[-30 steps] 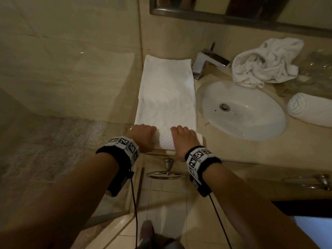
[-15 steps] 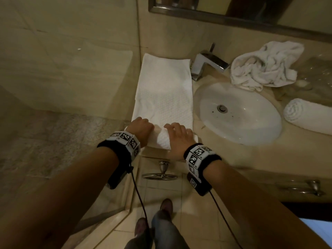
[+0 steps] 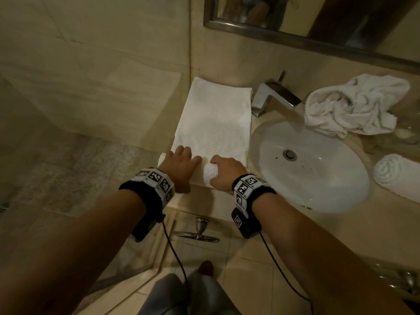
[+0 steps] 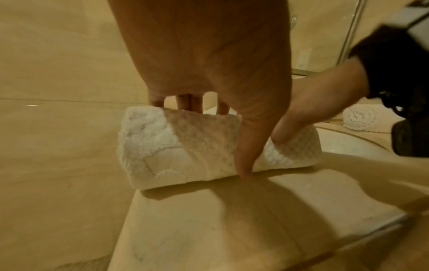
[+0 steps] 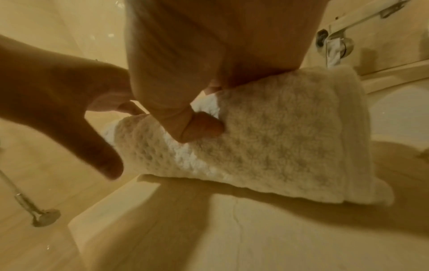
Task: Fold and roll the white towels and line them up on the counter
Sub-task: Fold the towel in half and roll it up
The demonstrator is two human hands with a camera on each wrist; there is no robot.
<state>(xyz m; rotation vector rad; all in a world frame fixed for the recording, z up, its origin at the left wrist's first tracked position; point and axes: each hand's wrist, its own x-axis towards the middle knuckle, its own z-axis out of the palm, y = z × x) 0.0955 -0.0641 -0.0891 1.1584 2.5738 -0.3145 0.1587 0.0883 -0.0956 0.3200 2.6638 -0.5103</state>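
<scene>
Your left hand (image 3: 179, 165) rests palm down on the rolled near end of the folded towel (image 3: 216, 123), fingers extended over the top of the roll and thumb reaching down its near face toward the counter (image 3: 306, 242), as the left wrist view shows. Your right hand (image 3: 223, 172) curls over the right part of the same roll; the right wrist view shows its thumb pressed into the terry while the fingers wrap over the top, so this hand grips the cloth. The two hands lie side by side, nearly touching.

Taking the sink (image 3: 318, 178) as landmark: the folded towel lies flat on the counter just left of the sink, its long axis running from the counter's front edge back to the wall, with only the front end rolled up. The faucet (image 3: 275, 96) stands behind the sink, beside the towel's far right corner. A crumpled towel (image 3: 350, 105) lies heaped behind and to the right of the sink. A finished rolled towel (image 3: 397, 176) lies to the right of the sink, apart from the basin's rim. The mirror (image 3: 318, 21) hangs on the wall above the sink.
</scene>
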